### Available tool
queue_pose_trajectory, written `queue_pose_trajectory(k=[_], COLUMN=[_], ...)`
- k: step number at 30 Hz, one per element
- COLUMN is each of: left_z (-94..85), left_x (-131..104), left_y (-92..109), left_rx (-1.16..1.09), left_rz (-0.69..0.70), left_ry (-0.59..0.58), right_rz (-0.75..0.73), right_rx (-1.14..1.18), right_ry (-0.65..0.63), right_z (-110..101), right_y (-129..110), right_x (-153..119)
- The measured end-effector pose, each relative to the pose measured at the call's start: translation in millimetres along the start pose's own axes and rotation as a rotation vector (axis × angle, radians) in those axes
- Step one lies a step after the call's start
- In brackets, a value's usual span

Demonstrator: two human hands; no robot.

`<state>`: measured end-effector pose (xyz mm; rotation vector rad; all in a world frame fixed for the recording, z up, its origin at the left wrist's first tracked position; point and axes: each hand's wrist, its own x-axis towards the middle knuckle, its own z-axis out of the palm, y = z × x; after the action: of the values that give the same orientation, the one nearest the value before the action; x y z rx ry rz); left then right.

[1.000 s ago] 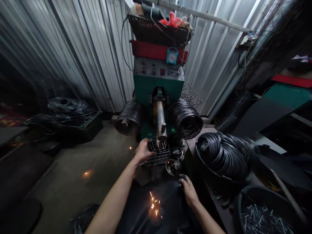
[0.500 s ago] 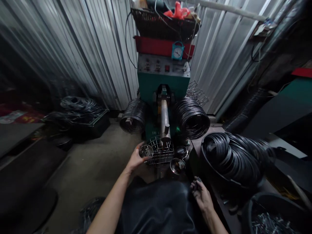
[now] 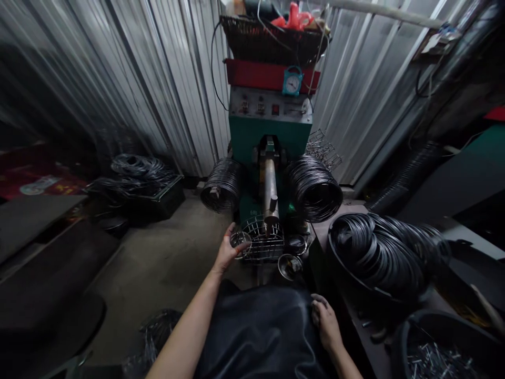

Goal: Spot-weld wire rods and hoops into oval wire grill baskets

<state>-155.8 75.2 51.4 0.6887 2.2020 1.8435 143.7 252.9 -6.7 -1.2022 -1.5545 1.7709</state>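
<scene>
My left hand (image 3: 228,253) is at the left end of a curved wire rack (image 3: 265,247), with thumb and fingers round a small wire ring (image 3: 239,240). The rack sits under the grey metal arm (image 3: 270,181) of a green machine (image 3: 248,131). My right hand (image 3: 325,321) rests low by the right edge of a dark apron (image 3: 260,331). Its fingers are curled in, and whatever they may hold is hidden.
Wire coils hang left (image 3: 221,187) and right (image 3: 315,189) of the arm. Metal bowls (image 3: 290,266) stand right of the rack. Further right are a tub of wire rings (image 3: 379,252) and a bucket of short metal pieces (image 3: 437,358). A box of wire (image 3: 153,197) stands left.
The view has shifted slightly. My left hand stays at the rack's left end with the wire ring. My right hand has turned and drawn in against the apron's edge, fingers curled.
</scene>
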Motion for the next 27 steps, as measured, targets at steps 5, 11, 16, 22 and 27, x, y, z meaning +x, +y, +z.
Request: queue_pose_trajectory(k=[5, 11, 16, 22, 27], left_z=[-4.1, 6.4, 10.8, 15.5, 26.9], left_x=[34.5, 79.6, 100.0, 109.1, 115.3], left_y=[32.8, 41.7, 40.1, 39.9, 51.4], left_rx=[0.188, 0.360, 0.479, 0.635, 0.767], left_rz=[-0.027, -0.038, -0.046, -0.055, -0.024], left_ry=[-0.044, -0.183, -0.264, -0.306, -0.250], right_rz=[0.245, -0.163, -0.597, -0.566, -0.562], right_rx=[0.377, -0.054, -0.592, -0.869, -0.864], right_ry=[-0.215, -0.311, -0.408, -0.547, -0.553], right_z=[11.5, 87.7, 163.8, 195.6, 195.7], right_y=[-39.0, -118.4, -176.1, -188.2, -177.7], right_x=[27.7, 75.2, 124.1, 160.0, 170.8])
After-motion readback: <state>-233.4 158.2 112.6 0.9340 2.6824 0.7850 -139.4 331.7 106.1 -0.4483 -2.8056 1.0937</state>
